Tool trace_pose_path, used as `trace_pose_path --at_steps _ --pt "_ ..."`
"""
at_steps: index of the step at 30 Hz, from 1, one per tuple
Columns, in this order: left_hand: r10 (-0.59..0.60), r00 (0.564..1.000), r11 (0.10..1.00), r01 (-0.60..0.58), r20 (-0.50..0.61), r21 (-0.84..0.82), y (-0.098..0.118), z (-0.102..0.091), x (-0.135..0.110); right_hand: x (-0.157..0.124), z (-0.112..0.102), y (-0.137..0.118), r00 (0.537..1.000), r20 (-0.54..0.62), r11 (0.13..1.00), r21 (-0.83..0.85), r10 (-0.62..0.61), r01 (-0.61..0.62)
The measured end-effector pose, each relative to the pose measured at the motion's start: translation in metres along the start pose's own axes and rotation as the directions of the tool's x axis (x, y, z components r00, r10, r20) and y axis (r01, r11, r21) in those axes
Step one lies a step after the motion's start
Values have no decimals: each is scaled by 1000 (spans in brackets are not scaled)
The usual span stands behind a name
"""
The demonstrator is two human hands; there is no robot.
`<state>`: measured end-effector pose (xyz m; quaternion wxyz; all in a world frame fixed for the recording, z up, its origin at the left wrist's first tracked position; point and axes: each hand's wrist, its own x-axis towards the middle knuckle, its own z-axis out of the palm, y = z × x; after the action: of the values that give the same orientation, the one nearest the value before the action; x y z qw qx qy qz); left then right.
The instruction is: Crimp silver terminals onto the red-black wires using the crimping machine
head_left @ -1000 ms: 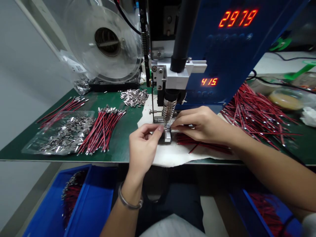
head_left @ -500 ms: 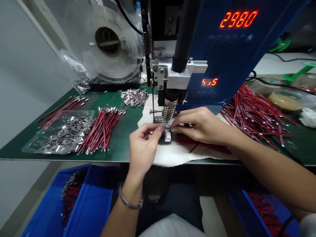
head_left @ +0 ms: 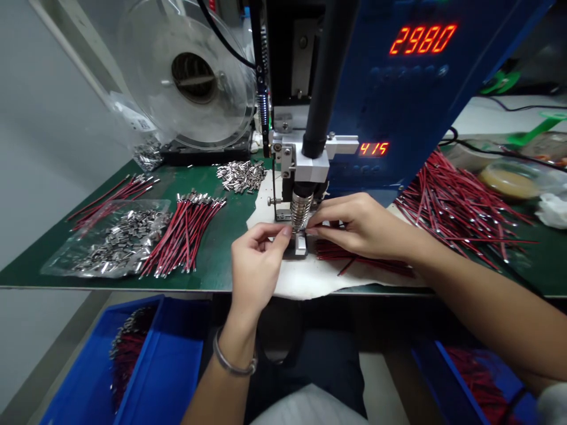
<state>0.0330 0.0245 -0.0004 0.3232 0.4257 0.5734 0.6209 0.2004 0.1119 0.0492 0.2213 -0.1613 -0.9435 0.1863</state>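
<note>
L hand (head_left: 259,254) & R hand (head_left: 357,227) are pinched (on what can't be told) beside the sprung press head (head_left: 301,206), mid-frame, prob. for steadiness, w/ red wires (head_left: 345,255) laid on white cloth (head_left: 301,284), ctr-right, prob. for quick reach.

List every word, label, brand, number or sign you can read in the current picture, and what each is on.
"2980": red digits on the upper display of the blue machine.
"415": red digits on the lower display of the same machine.
White label on the clear bag at the back left: a QR-like code; any print is too small to read.
Faint marks below the upper display: too blurred to read.
</note>
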Motion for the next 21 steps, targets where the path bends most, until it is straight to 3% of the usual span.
trace_pose_path --at_steps 17,21 --pt "-24 999 1000 23 -41 -16 2 3 -2 0 2 1 1000 2 999 -23 23 -23" --pt "47 982 997 -58 -185 -56 5 -5 -14 1 1 1 1000 8 999 -26 21 -21"
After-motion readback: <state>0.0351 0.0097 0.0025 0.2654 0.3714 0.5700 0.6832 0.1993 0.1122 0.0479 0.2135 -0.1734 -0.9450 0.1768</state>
